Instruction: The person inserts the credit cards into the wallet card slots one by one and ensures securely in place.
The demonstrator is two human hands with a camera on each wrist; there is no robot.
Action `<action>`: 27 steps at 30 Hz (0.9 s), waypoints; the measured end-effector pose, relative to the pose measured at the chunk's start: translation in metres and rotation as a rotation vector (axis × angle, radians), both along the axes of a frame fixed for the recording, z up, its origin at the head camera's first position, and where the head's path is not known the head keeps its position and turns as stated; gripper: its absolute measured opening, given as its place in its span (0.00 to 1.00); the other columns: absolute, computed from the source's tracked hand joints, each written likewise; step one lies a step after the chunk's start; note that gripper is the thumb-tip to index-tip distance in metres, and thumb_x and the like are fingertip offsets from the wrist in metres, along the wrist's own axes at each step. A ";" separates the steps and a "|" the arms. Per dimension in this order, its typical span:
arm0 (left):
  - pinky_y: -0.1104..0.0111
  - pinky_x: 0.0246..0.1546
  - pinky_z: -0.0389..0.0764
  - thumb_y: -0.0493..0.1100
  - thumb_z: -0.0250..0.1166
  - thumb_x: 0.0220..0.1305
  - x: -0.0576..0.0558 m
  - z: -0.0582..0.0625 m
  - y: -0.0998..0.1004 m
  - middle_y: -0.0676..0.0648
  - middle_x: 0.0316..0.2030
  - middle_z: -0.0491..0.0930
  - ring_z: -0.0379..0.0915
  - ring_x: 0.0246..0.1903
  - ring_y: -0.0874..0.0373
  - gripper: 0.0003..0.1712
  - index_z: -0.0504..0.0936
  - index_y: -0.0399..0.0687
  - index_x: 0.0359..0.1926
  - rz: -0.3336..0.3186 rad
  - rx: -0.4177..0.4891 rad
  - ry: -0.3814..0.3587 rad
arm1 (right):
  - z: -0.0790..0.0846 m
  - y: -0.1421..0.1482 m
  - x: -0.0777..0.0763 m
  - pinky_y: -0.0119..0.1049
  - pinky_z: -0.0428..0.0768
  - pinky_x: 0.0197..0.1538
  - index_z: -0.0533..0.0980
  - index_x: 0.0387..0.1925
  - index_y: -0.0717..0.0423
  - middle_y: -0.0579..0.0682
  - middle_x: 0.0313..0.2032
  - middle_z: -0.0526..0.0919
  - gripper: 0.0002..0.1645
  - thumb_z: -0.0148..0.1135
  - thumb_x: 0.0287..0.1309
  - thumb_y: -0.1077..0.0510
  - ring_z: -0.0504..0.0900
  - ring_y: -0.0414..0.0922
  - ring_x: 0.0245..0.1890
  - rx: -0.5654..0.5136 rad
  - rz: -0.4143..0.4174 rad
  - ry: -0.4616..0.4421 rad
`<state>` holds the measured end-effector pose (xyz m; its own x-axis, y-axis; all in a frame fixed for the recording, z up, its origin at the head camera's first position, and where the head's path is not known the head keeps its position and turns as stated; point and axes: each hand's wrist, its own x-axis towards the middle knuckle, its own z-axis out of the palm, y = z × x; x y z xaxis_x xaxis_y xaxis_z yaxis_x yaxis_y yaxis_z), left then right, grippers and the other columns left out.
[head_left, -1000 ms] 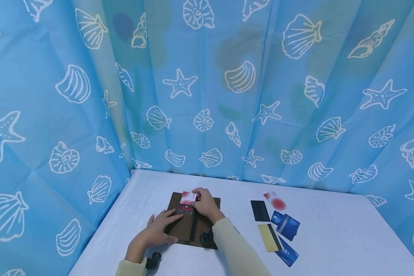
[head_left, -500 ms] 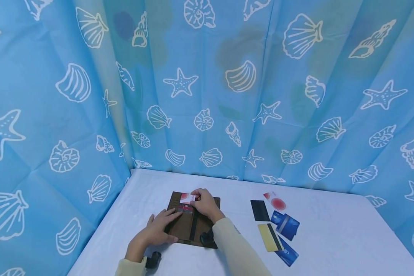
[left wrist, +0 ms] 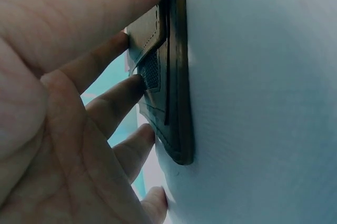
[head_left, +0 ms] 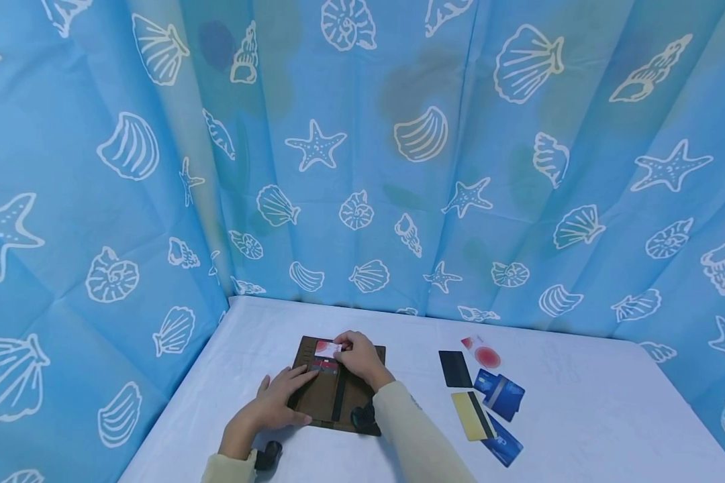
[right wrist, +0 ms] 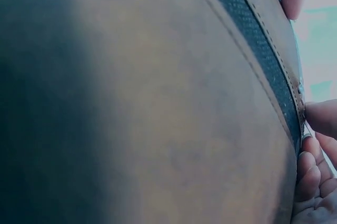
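A brown leather wallet [head_left: 317, 404] lies spread out on the white table. Between thumb and fingers, my right hand [head_left: 360, 359] pinches a red-and-white card [head_left: 325, 348] flat over the wallet's upper left part. Just below that card, the tops of several darker cards [head_left: 324, 365] show in the pocket. With fingers spread, my left hand [head_left: 278, 401] rests on the wallet's left side, its thumb at the near edge. The left wrist view has the wallet's rim [left wrist: 184, 77] edge-on beside the fingers. In the right wrist view, the wallet's leather [right wrist: 184, 103] hides most of my curled right fingers [right wrist: 310, 182].
To the right lie a black card [head_left: 455, 369], a red-and-white card with a round print [head_left: 487, 356], overlapping blue cards [head_left: 505, 397], and a gold card [head_left: 468, 416] partly over another blue card [head_left: 505, 446]. A shell-patterned blue curtain [head_left: 362, 168] hangs behind the table.
The red-and-white card has slid slightly down toward the pocket, my right hand moving with it. My left hand stays in place.
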<state>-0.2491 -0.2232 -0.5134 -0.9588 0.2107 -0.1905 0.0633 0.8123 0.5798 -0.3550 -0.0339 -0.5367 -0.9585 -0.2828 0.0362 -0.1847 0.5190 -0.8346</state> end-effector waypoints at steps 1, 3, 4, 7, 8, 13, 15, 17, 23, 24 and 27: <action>0.30 0.69 0.39 0.48 0.78 0.50 0.000 0.000 0.000 0.40 0.72 0.62 0.48 0.74 0.33 0.47 0.68 0.56 0.71 -0.001 -0.001 0.000 | 0.000 0.000 0.000 0.40 0.75 0.42 0.80 0.43 0.54 0.49 0.37 0.75 0.09 0.64 0.61 0.59 0.71 0.45 0.37 -0.001 0.001 -0.003; 0.30 0.69 0.39 0.48 0.78 0.50 0.000 0.001 0.000 0.40 0.72 0.62 0.48 0.74 0.33 0.47 0.68 0.56 0.71 -0.002 -0.003 -0.001 | 0.001 0.001 0.000 0.41 0.76 0.43 0.80 0.43 0.53 0.49 0.38 0.76 0.08 0.64 0.61 0.58 0.72 0.46 0.37 0.000 0.002 -0.009; 0.30 0.69 0.39 0.48 0.78 0.50 0.000 0.001 0.000 0.40 0.73 0.62 0.48 0.74 0.33 0.47 0.68 0.56 0.71 -0.002 -0.004 -0.002 | 0.001 0.001 0.000 0.41 0.76 0.43 0.80 0.43 0.53 0.49 0.38 0.76 0.08 0.64 0.61 0.58 0.72 0.46 0.38 0.001 0.004 -0.010; 0.30 0.70 0.39 0.48 0.78 0.50 0.000 0.001 0.000 0.40 0.73 0.62 0.48 0.74 0.33 0.47 0.68 0.56 0.71 -0.003 -0.003 -0.005 | 0.001 0.002 0.000 0.43 0.77 0.44 0.80 0.43 0.53 0.49 0.39 0.76 0.09 0.65 0.61 0.57 0.72 0.46 0.38 0.013 0.007 -0.015; 0.30 0.70 0.39 0.48 0.78 0.50 0.000 0.001 0.000 0.40 0.73 0.62 0.48 0.74 0.33 0.47 0.68 0.56 0.71 -0.003 -0.003 -0.007 | 0.001 0.002 0.000 0.43 0.77 0.45 0.80 0.43 0.53 0.49 0.39 0.76 0.09 0.65 0.61 0.57 0.72 0.45 0.38 0.016 0.008 -0.017; 0.30 0.70 0.39 0.48 0.78 0.50 0.000 0.001 0.000 0.40 0.73 0.61 0.48 0.74 0.33 0.47 0.68 0.56 0.71 -0.003 -0.003 -0.009 | 0.000 0.001 0.000 0.43 0.78 0.46 0.80 0.42 0.53 0.49 0.39 0.77 0.09 0.66 0.60 0.56 0.73 0.45 0.38 0.026 0.016 -0.008; 0.30 0.70 0.39 0.48 0.78 0.50 0.000 0.001 0.000 0.40 0.73 0.61 0.48 0.74 0.34 0.47 0.68 0.56 0.71 -0.004 -0.003 -0.007 | -0.001 0.001 -0.001 0.43 0.78 0.46 0.80 0.41 0.53 0.49 0.39 0.77 0.08 0.66 0.60 0.55 0.73 0.45 0.38 0.026 0.019 -0.002; 0.30 0.70 0.39 0.48 0.78 0.51 0.000 0.001 0.000 0.40 0.73 0.61 0.48 0.74 0.34 0.47 0.68 0.56 0.71 -0.006 -0.002 -0.006 | -0.001 0.001 -0.001 0.44 0.78 0.47 0.80 0.40 0.53 0.48 0.39 0.77 0.08 0.66 0.60 0.55 0.73 0.45 0.38 0.022 0.022 -0.002; 0.30 0.70 0.39 0.48 0.78 0.50 0.000 0.002 0.000 0.40 0.73 0.61 0.48 0.74 0.33 0.47 0.68 0.56 0.71 -0.002 0.000 -0.006 | 0.000 0.002 0.000 0.45 0.79 0.47 0.81 0.38 0.52 0.49 0.40 0.77 0.06 0.66 0.60 0.56 0.74 0.45 0.38 0.006 0.033 -0.011; 0.30 0.70 0.39 0.48 0.78 0.50 0.000 0.002 0.000 0.40 0.73 0.61 0.48 0.74 0.33 0.47 0.68 0.56 0.71 -0.002 -0.001 -0.006 | 0.000 0.002 0.000 0.45 0.79 0.47 0.81 0.38 0.51 0.48 0.40 0.77 0.05 0.66 0.60 0.56 0.74 0.45 0.38 0.008 0.036 -0.010; 0.30 0.70 0.39 0.49 0.78 0.50 0.000 0.001 0.000 0.40 0.73 0.61 0.49 0.73 0.33 0.47 0.68 0.56 0.71 -0.004 -0.006 -0.009 | 0.000 0.002 0.000 0.45 0.79 0.47 0.82 0.35 0.50 0.48 0.40 0.77 0.03 0.65 0.61 0.56 0.74 0.44 0.38 0.020 0.049 -0.005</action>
<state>-0.2491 -0.2235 -0.5121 -0.9562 0.2137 -0.2000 0.0620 0.8155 0.5754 -0.3551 -0.0316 -0.5369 -0.9436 -0.3302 0.0256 -0.2064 0.5258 -0.8252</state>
